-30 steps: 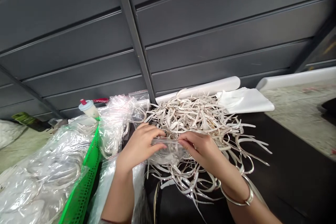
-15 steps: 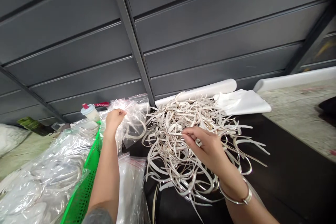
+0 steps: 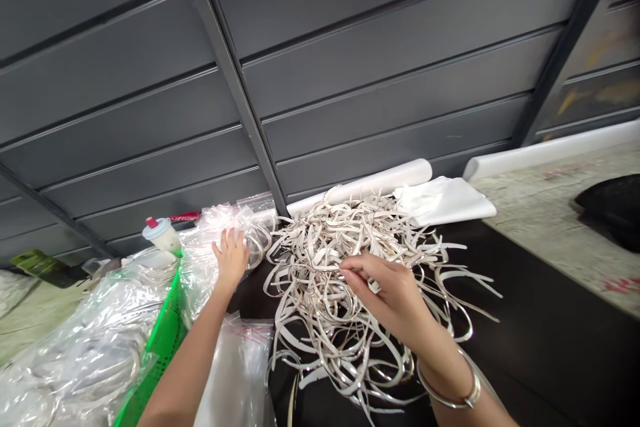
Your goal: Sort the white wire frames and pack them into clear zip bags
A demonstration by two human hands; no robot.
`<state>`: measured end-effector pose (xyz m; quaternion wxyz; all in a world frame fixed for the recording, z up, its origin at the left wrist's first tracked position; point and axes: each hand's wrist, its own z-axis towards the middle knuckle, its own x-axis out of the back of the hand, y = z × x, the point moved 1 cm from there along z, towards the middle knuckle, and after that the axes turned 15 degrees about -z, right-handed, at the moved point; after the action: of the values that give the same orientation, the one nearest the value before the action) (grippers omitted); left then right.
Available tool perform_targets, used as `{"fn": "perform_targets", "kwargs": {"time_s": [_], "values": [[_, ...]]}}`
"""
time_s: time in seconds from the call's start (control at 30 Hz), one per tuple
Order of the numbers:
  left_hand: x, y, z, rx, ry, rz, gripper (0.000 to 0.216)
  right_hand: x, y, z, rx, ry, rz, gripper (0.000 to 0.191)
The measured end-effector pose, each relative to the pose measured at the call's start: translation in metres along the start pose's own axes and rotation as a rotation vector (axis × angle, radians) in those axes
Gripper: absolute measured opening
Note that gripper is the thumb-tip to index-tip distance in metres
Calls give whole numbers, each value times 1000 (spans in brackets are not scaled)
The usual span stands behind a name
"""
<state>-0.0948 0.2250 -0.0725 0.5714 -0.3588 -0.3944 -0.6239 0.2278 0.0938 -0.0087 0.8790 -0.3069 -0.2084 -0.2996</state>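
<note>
A tangled heap of thin curved white strips with shiny edges (image 3: 330, 293) lies on the black tabletop. My right hand (image 3: 380, 287), with a bangle at the wrist, is over the heap. Its thumb and fingertips are pinched together, and whatever they hold cannot be told from the strips behind. My left hand (image 3: 233, 259) has its fingers spread, just in front of a pile of clear plastic bags (image 3: 200, 247) with strips inside. Nothing shows in that hand. More flat zip bags (image 3: 235, 367) lie nearer, beside my left forearm.
A green basket (image 3: 160, 353) on the left is heaped with bagged strips (image 3: 95, 333). Behind it stands a lidded cup (image 3: 163, 235). A white roll (image 3: 370, 181) and a folded white sheet (image 3: 450, 201) lie along the grey panel wall (image 3: 350, 100). A black object (image 3: 613, 207) is at right.
My left hand has come down and nearer to me from above the bags, and its closed fingers have spread. The right hand keeps its pinch over the heap. The view has shifted slightly.
</note>
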Motion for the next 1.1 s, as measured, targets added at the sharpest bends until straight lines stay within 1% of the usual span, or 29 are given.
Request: {"fn": "perform_targets", "kwargs": {"time_s": [0.1,0.17,0.2,0.3,0.4,0.5,0.57,0.63,0.7,0.77,0.87,0.93,1.03,1.1], "values": [[-26,2,-33,-129,-108,7,49,1,1,0,-8,5,-1,11],[-41,-3,-43,-164,-167,13,52,0,1,0,-13,-4,4,11],[-47,-6,-44,-169,-190,16,54,-1,1,0,-14,-10,7,12],[-62,-16,-30,-166,-243,14,59,-3,-1,1,-10,-28,9,12],[-72,-19,-2,-171,-280,-13,62,-3,-2,2,13,-32,12,11],[-79,-15,26,-175,-286,-58,65,-2,-2,4,24,-36,14,12],[-82,-9,38,-166,-280,-96,63,-1,-1,4,20,-44,9,12],[-86,-2,43,-148,-273,-139,54,1,-1,4,13,-34,4,12],[-88,5,43,-126,-264,-184,46,4,-3,4,11,-14,21,12],[-90,12,40,-105,-249,-233,46,8,-9,3,28,-7,72,11],[-91,24,35,-71,-235,-329,41,14,-22,1,117,-35,200,11],[-91,33,33,-30,-230,-410,38,15,-31,-4,220,-97,320,11],[-93,50,31,67,-217,-545,36,6,-41,-15,412,-232,477,24],[-93,63,30,123,-217,-642,35,-4,-48,-21,512,-281,510,33]]}}
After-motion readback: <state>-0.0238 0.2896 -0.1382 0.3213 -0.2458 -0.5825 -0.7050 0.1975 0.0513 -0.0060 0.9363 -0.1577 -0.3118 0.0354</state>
